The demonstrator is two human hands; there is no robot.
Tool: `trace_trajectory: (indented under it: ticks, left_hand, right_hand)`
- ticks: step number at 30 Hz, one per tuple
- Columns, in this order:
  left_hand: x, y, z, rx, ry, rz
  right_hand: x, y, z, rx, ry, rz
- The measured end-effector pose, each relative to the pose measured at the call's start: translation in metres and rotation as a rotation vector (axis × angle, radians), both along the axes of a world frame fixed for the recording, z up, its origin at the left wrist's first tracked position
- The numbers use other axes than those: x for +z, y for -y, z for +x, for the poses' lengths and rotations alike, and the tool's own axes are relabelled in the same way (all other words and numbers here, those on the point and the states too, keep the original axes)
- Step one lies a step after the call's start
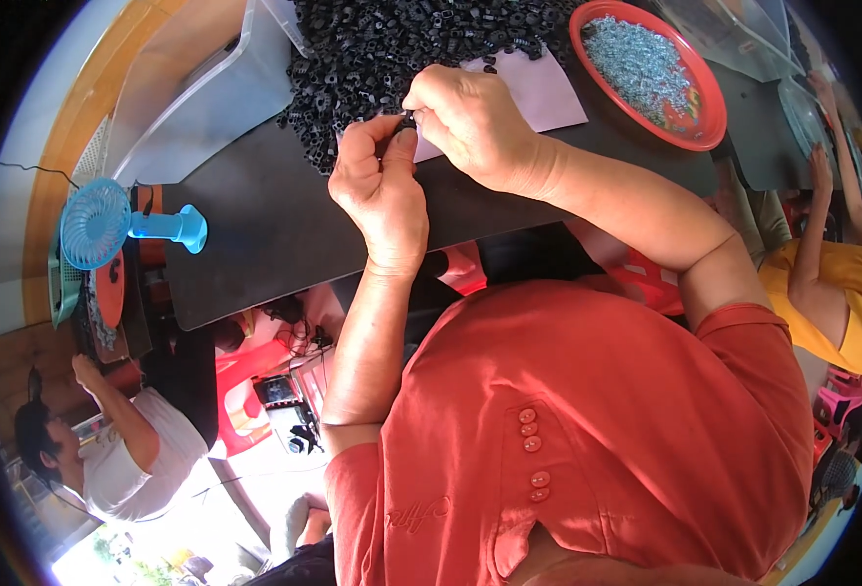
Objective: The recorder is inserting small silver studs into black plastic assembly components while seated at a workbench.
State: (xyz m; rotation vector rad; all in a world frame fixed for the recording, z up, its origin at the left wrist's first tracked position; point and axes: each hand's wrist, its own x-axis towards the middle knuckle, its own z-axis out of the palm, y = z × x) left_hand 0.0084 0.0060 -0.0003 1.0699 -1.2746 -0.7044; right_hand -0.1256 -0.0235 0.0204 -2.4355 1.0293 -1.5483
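A small black plastic part (pixel 406 121) is being pinched btwn left hand (pixel 380 186) & right hand (pixel 468 119), both closed on it, just beside the heap of black plastic pieces (pixel 392 49); round red plastic dish (pixel 701 127) of silvery screws being kept right of heap.

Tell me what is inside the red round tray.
The red round tray holds a heap of small silvery metal parts, too small to identify. The heap covers most of the tray's floor, so anything beneath stays hidden.
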Motion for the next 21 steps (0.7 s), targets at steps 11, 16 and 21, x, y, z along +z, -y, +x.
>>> trace_trajectory:
  ticks: [11, 16, 21]
  left_hand:
    - [0.008, 0.001, -0.002, -0.047, -0.141, 0.09]
    - [0.014, -0.001, -0.002, -0.107, -0.285, 0.209]
    - [0.015, -0.003, -0.004, -0.136, -0.303, 0.196]
  right_hand:
    - [0.002, 0.005, -0.003, 0.094, 0.065, 0.106]
    - [0.005, 0.005, -0.006, 0.084, 0.042, 0.152]
    - [0.001, 0.005, -0.006, 0.075, 0.072, 0.154]
